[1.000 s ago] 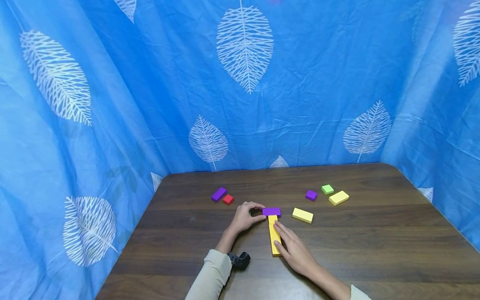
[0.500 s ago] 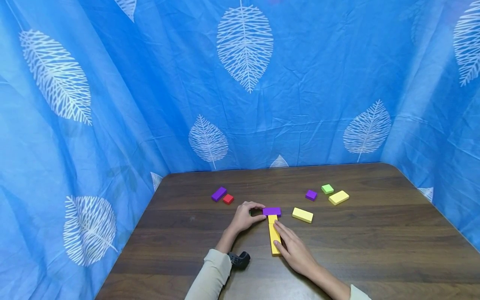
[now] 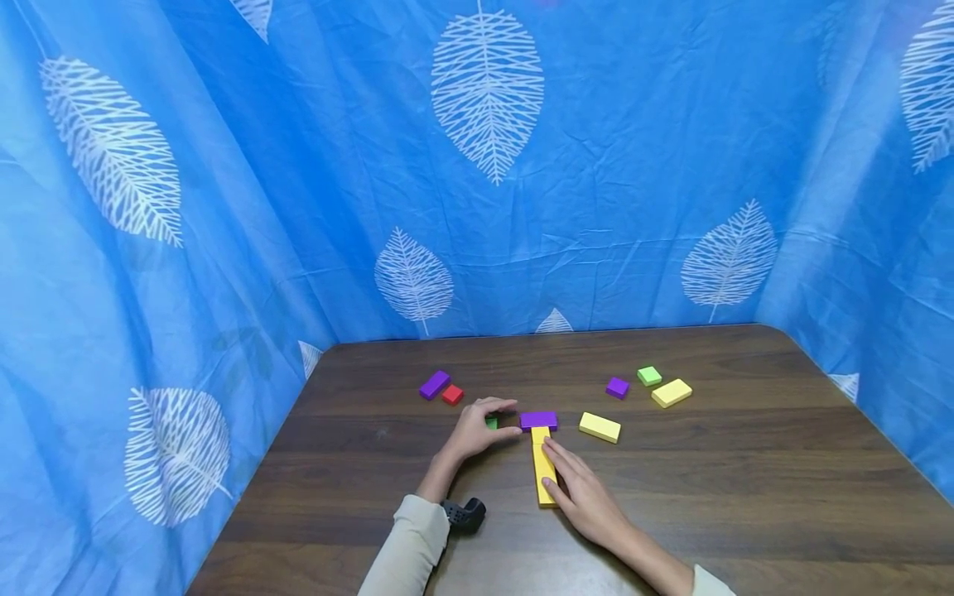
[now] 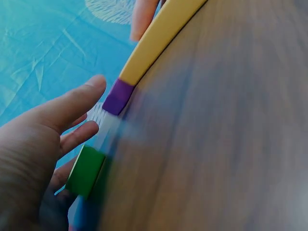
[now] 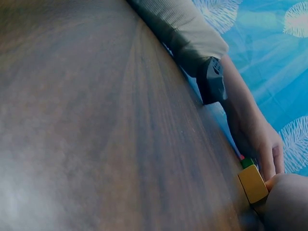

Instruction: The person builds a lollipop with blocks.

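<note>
A purple block [image 3: 538, 420] lies crosswise at the far end of a short orange-yellow block [image 3: 540, 434] and a longer orange-yellow block [image 3: 544, 473], in a T shape. My left hand [image 3: 473, 432] is just left of the purple block, thumb and fingers spread, with a gap between. A green block [image 4: 86, 171] stands beside its fingers in the left wrist view; in the head view the hand mostly hides it. The fairly straight fingers and thumb of my right hand [image 3: 585, 501] rest on the long orange-yellow block.
Back left lie a purple block [image 3: 435, 385] and a red block [image 3: 452, 395]. On the right are a pale yellow block [image 3: 599, 427], a small purple block [image 3: 617, 388], a light green block [image 3: 649, 376] and another pale yellow block [image 3: 672, 393]. A blue curtain [image 3: 596, 165] hangs behind the table [image 3: 745, 480].
My left hand has let go of the purple block and drawn a little to the left, baring part of the green block. The right hand stays on the long orange-yellow block.
</note>
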Demonstrator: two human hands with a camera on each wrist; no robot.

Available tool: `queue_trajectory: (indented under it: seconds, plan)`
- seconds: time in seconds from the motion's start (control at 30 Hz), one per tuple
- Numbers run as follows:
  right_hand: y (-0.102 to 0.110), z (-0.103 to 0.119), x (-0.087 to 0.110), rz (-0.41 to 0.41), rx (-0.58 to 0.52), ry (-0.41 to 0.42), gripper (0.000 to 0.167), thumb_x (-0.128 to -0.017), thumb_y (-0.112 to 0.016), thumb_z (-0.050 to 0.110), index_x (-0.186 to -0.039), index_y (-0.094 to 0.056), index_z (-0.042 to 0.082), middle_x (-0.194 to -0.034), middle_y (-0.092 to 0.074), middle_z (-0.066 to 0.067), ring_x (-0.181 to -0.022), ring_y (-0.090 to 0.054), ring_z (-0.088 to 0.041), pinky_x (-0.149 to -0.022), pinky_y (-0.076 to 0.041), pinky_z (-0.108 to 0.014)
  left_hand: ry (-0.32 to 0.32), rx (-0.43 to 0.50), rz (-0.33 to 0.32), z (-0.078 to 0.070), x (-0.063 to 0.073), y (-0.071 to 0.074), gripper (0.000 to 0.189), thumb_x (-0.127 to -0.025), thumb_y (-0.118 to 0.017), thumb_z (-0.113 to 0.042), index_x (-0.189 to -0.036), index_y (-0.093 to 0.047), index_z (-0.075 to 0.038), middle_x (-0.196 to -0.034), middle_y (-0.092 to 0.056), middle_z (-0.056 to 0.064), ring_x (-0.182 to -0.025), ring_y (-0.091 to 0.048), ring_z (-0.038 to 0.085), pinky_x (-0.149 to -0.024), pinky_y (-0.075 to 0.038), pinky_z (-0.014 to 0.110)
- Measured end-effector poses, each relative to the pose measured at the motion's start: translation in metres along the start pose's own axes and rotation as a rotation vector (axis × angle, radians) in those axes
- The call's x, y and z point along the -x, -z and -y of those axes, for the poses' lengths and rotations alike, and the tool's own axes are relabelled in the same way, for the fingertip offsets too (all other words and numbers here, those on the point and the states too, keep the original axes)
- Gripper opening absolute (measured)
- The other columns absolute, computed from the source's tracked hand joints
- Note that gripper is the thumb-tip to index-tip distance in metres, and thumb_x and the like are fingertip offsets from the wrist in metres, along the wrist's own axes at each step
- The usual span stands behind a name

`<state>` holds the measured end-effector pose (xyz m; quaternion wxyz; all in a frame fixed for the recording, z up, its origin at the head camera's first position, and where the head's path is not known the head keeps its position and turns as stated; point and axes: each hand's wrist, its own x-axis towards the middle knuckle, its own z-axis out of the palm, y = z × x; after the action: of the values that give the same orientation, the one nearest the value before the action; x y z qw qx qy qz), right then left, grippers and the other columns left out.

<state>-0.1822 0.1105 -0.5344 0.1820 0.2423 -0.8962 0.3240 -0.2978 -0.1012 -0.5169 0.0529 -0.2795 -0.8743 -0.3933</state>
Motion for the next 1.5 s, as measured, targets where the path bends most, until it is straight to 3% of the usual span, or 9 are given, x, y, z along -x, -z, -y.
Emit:
queue_trajectory:
  seconds: [0.17, 0.37, 0.7, 0.87, 1.13, 1.3, 1.5]
  plan:
    - [-0.001, 0.001, 0.000, -0.012, -0.018, 0.019, 0.048, -0.088, -0.061, 0.015, -0.131, -0.048, -0.003, -0.138, -0.044, -0.014, -0.121, -0.044, -0.032, -0.097, -0.036, -0.049, -0.021, -0.031, -0.025, 0.006, 0.013, 0.014, 0.053, -0.075, -0.075, -0.038, -0.120, -0.063, -0.014, -0.118, -0.061, 0.001, -0.114, -0.052, 0.022, -0.096, -0.041, 0.042]
    - [-0.001, 0.000, 0.001, -0.012, -0.019, 0.023, 0.049, -0.088, -0.061, 0.014, -0.131, -0.047, -0.004, -0.138, -0.044, -0.015, -0.121, -0.044, -0.031, -0.097, -0.036, -0.048, -0.001, -0.033, -0.040, 0.010, 0.028, 0.025, 0.052, -0.074, -0.078, -0.031, -0.120, -0.063, -0.012, -0.118, -0.061, 0.002, -0.113, -0.053, 0.019, -0.094, -0.042, 0.038]
    - [0.001, -0.001, 0.001, -0.005, -0.027, 0.021, 0.050, -0.088, -0.062, 0.015, -0.132, -0.047, -0.003, -0.138, -0.043, -0.015, -0.122, -0.044, -0.031, -0.097, -0.037, -0.049, 0.017, -0.037, -0.022, 0.011, 0.030, 0.028, 0.038, -0.078, -0.073, -0.010, -0.115, -0.066, -0.009, -0.111, -0.064, 0.004, -0.107, -0.057, 0.020, -0.092, -0.044, 0.039]
    - [0.000, 0.000, 0.000, 0.007, -0.029, 0.007, 0.050, -0.089, -0.061, 0.016, -0.133, -0.046, -0.002, -0.139, -0.042, -0.013, -0.122, -0.043, -0.031, -0.098, -0.036, -0.049, 0.018, 0.018, -0.047, 0.009, 0.021, 0.028, 0.031, -0.079, -0.073, -0.015, -0.109, -0.069, -0.012, -0.107, -0.066, 0.001, -0.104, -0.059, 0.018, -0.091, -0.044, 0.038]
    - [0.001, 0.001, 0.000, 0.013, -0.027, -0.009, 0.050, -0.089, -0.061, 0.016, -0.133, -0.046, -0.002, -0.140, -0.042, -0.013, -0.123, -0.043, -0.031, -0.099, -0.035, -0.049, 0.042, 0.052, -0.175, 0.005, -0.012, 0.013, 0.030, -0.079, -0.074, -0.017, -0.107, -0.070, -0.009, -0.104, -0.066, 0.005, -0.088, -0.063, 0.017, -0.074, -0.052, 0.029]
    - [0.001, 0.001, 0.000, 0.019, -0.014, -0.008, 0.049, -0.090, -0.060, 0.017, -0.133, -0.046, -0.002, -0.140, -0.042, -0.012, -0.123, -0.043, -0.030, -0.098, -0.036, -0.048, 0.064, 0.009, -0.155, 0.002, -0.025, 0.003, 0.028, -0.079, -0.074, -0.018, -0.105, -0.071, -0.009, -0.103, -0.067, 0.005, -0.095, -0.062, 0.019, -0.081, -0.050, 0.033]
    - [0.001, 0.000, 0.001, 0.004, 0.001, -0.001, 0.050, -0.089, -0.061, 0.017, -0.133, -0.047, -0.001, -0.139, -0.043, -0.012, -0.123, -0.044, -0.030, -0.098, -0.036, -0.048, 0.065, -0.054, -0.095, 0.002, -0.030, -0.002, 0.029, -0.078, -0.075, -0.019, -0.105, -0.071, -0.011, -0.103, -0.068, 0.004, -0.100, -0.061, 0.019, -0.085, -0.048, 0.034]
